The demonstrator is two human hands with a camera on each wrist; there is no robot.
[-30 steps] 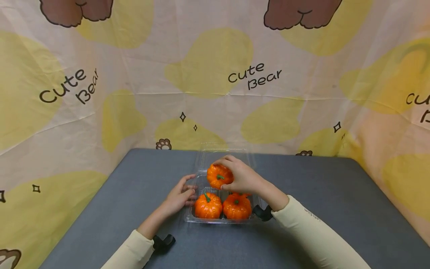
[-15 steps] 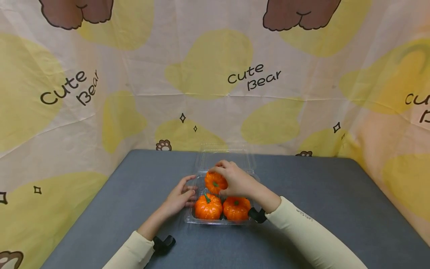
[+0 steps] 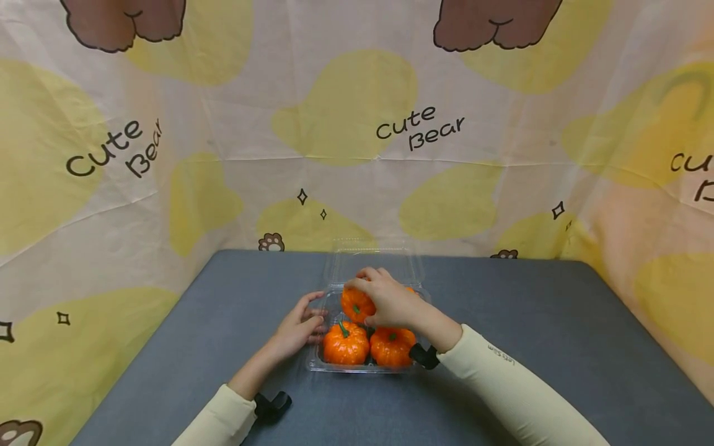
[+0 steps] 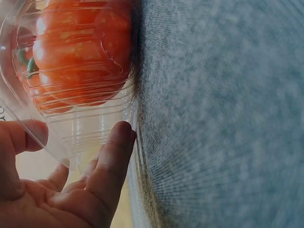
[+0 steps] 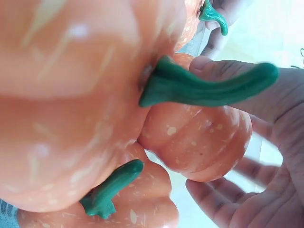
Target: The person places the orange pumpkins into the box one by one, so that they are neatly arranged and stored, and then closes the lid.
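Observation:
A clear plastic clamshell box [image 3: 357, 370] stands on the table, its lid [image 3: 374, 263] tipped back. My right hand [image 3: 393, 300] grips a small orange toy pumpkin [image 3: 357, 303] over the box's back left part. In the right wrist view, thumb and fingers lie on either side of that pumpkin [image 5: 204, 142]. Two more pumpkins sit in front, a left one [image 3: 346, 344] and a right one [image 3: 393, 347], both with green stems. Behind my right hand, a sliver of another pumpkin [image 3: 411, 289] shows. My left hand [image 3: 298, 325] rests at the box's left side, fingertips against its ribbed wall [image 4: 95, 123].
A grey cloth-covered table [image 3: 491, 396] extends around the box. Behind it hangs a printed curtain [image 3: 346, 136] with bear pictures and yellow patches. Black wrist mounts, on the left [image 3: 272, 404] and right [image 3: 425, 356], stick out near the sleeves; the right one lies close to the box.
My right hand has brought the pumpkin down and slightly left, toward the back left of the box. The left hand stays at the box's side.

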